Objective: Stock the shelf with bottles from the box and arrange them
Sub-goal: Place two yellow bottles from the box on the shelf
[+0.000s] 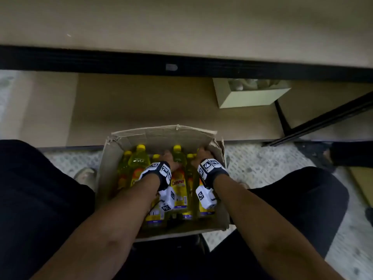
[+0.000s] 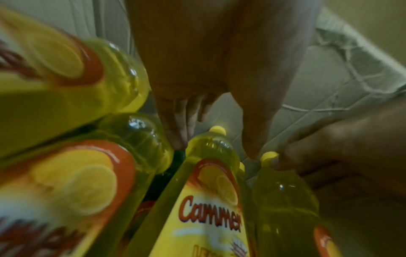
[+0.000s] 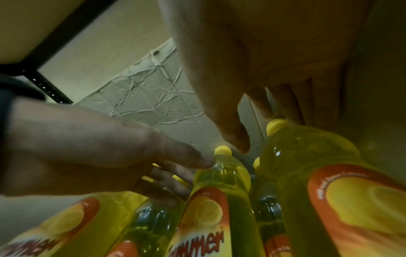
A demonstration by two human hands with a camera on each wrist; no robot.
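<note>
From the head view, an open cardboard box (image 1: 219, 147) sits low in the middle of the frame, full of yellow bottles (image 1: 139, 158) with yellow caps. The shelf (image 1: 141, 106) runs across the upper half. Both hands are down in the box. The left hand (image 1: 170, 158) is in the middle, among the bottle necks. The right hand (image 1: 201, 155) is by the box's right wall.

In the left wrist view, the left fingers (image 2: 175, 121) point down, straight and loose, just left of a bottle cap (image 2: 217, 130). They hold nothing yet.

In the right wrist view, the right fingers (image 3: 283, 104) curl over the cap of a near bottle (image 3: 307, 156). I cannot tell if they grip it.

The bottles look full, so likely heavy. The plastic looks smooth and may slip. The thin neck under the cap seems the best place to hold.
</note>
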